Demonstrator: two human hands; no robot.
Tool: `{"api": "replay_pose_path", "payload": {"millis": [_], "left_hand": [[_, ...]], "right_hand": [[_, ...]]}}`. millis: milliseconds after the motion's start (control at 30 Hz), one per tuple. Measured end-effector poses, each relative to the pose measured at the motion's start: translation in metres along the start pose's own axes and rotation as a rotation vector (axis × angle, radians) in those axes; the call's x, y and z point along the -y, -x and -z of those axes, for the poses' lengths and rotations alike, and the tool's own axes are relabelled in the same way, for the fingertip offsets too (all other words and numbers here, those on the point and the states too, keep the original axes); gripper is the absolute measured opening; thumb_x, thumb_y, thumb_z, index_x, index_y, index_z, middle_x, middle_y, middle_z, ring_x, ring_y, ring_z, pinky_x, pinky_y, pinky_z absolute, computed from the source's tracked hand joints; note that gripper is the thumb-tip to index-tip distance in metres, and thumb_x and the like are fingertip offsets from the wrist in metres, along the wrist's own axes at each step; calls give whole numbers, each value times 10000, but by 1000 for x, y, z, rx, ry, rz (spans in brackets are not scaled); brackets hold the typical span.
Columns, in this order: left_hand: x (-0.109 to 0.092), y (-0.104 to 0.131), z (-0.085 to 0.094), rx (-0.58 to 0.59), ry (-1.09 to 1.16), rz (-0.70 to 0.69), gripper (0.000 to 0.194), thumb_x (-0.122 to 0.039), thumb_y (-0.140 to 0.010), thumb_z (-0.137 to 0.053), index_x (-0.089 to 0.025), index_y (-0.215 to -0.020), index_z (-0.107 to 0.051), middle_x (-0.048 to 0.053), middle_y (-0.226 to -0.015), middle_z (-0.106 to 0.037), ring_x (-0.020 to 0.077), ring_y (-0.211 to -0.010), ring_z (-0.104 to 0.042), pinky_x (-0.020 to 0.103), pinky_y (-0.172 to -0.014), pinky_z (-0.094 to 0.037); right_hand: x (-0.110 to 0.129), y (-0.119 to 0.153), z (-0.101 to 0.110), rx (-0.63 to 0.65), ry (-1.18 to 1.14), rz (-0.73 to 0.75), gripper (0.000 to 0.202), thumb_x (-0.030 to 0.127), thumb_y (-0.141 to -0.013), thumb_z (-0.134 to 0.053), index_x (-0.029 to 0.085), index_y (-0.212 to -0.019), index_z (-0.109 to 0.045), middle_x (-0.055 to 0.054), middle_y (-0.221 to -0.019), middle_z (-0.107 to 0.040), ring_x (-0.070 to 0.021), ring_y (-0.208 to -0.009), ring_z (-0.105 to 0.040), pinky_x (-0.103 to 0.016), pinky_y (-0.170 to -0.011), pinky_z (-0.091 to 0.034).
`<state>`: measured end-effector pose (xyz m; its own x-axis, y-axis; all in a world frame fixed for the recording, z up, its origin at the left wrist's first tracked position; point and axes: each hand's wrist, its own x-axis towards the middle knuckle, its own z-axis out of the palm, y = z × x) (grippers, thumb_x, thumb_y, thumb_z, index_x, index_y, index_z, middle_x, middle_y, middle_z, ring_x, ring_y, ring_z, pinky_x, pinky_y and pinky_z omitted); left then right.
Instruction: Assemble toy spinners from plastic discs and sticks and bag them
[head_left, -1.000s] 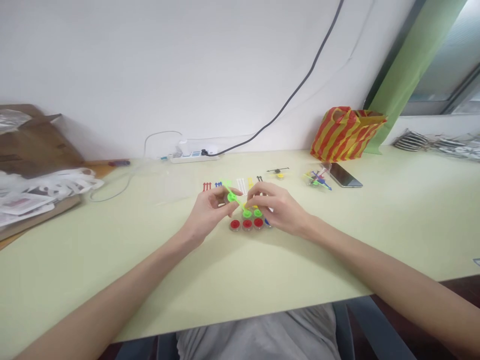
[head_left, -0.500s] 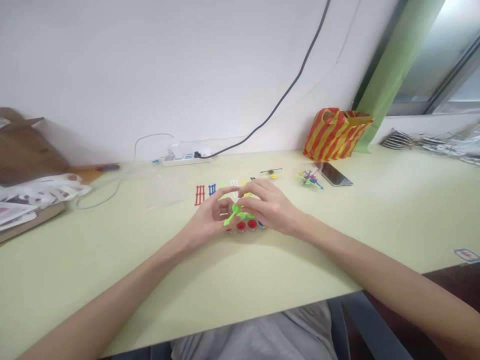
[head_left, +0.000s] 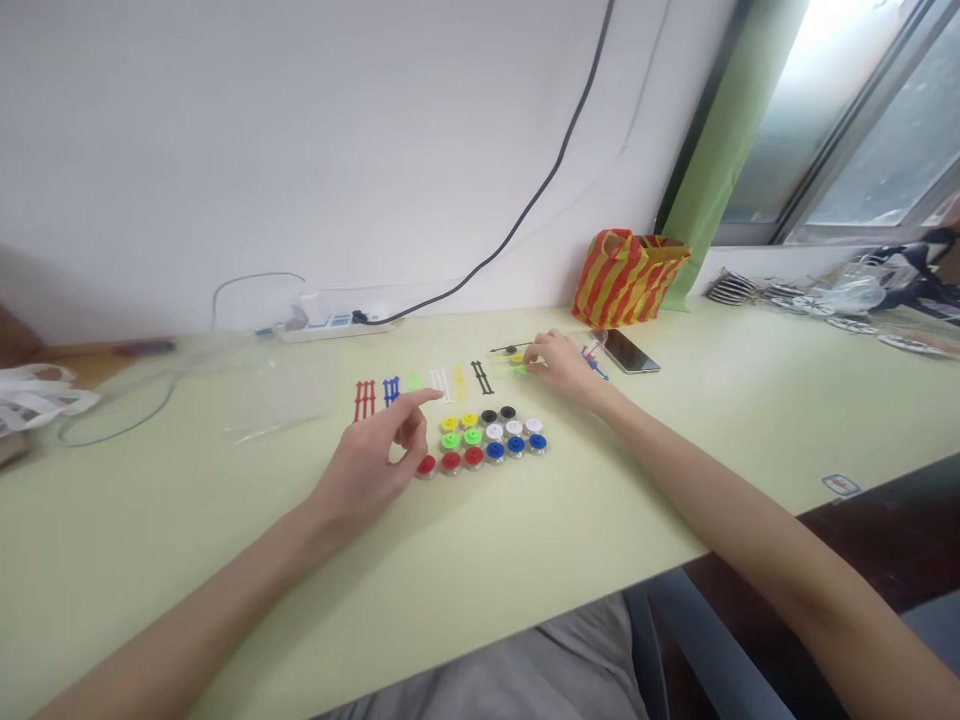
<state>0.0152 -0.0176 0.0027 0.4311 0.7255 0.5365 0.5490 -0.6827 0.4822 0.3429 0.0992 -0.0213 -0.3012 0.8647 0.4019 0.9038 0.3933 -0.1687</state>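
My left hand [head_left: 375,452] hovers by the left end of rows of small round plastic pieces, its index finger stretched out and its thumb apart, with nothing in it. Nearest to it is a red round piece [head_left: 426,464]. Blue [head_left: 516,445], green [head_left: 472,437], white [head_left: 514,428], yellow [head_left: 469,421] and black [head_left: 489,416] ones stand alongside, with clear undersides. At the back right my right hand [head_left: 556,362] has its fingertips closed on a bright green plastic piece [head_left: 523,370], mostly hidden. Beside it lies a black arrow-ended piece [head_left: 511,349].
Arrow-ended sticks lie behind the round pieces: red [head_left: 365,400], blue [head_left: 391,391], white [head_left: 441,384], yellow [head_left: 460,382], black [head_left: 482,377]. A phone [head_left: 631,351] and striped bag [head_left: 630,278] stand right; a power strip [head_left: 337,328] and clear plastic bag [head_left: 289,390] left.
My hands have parted. The right one has carried the green piece back and to the right; the left has drawn left and opened, uncovering the rows of round pieces. The view has turned right.
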Motion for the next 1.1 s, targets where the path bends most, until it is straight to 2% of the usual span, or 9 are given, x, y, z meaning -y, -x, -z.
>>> {"api": "replay_pose_path", "payload": {"millis": [100, 267, 467, 733, 867, 1000, 1100], "left_hand": [[-1, 1, -1, 11, -61, -83, 371, -159, -976, -473, -249, -1319, -580, -52, -754, -568, 96, -654, -568, 205, -638, -476], [-3, -1, 2, -29, -109, -125, 348, -151, -970, -471, -229, -1284, -601, -56, -736, -574, 93, -627, -569, 193, -609, -467], [-2, -1, 2, -46, -164, -176, 248, -169, -965, -488, -214, -1135, -663, -43, -717, -611, 102, -602, -565, 225, -639, -468], [-2, -2, 4, -7, -148, -125, 212, -205, -962, -483, -210, -1048, -677, -27, -703, -622, 125, -613, -582, 238, -624, -473], [-2, -2, 4, 1, -149, -111, 202, -226, -962, -487, -210, -1023, -679, -18, -718, -646, 135, -628, -595, 243, -622, -482], [-2, -1, 4, 8, -150, -91, 208, -233, -963, -486, -216, -1031, -682, -17, -722, -647, 135, -631, -594, 243, -628, -487], [-2, -2, 4, 1, -161, -101, 215, -229, -966, -483, -209, -1038, -685, -20, -715, -640, 130, -623, -587, 242, -635, -485]], "right_hand": [[-3, -1, -6, 5, 22, 0, 142, 155, -942, -602, 186, -959, -739, -112, -1034, -692, -275, -1021, -517, -374, -845, -347], [-5, -3, -11, -12, 48, -3, 193, 161, -967, -558, 176, -995, -748, -126, -1046, -684, -284, -1048, -509, -391, -850, -348], [-6, -3, -12, -28, 55, 4, 192, 172, -968, -563, 176, -1020, -747, -126, -1055, -685, -284, -1056, -513, -391, -846, -356], [-8, -2, -12, -37, 51, 10, 199, 182, -984, -556, 182, -992, -755, -122, -1031, -692, -286, -1035, -522, -395, -846, -361], [-7, -2, -11, -48, 47, 6, 186, 173, -973, -575, 170, -1038, -749, -133, -1054, -696, -292, -1056, -529, -395, -862, -371], [-1, -1, -4, -74, 41, -5, 194, 146, -960, -582, 155, -1069, -742, -136, -1062, -706, -287, -1062, -547, -402, -887, -382], [8, 3, 15, -60, -27, 1, 179, 135, -948, -577, 148, -981, -753, -129, -1035, -717, -268, -1025, -581, -383, -864, -404]]}}
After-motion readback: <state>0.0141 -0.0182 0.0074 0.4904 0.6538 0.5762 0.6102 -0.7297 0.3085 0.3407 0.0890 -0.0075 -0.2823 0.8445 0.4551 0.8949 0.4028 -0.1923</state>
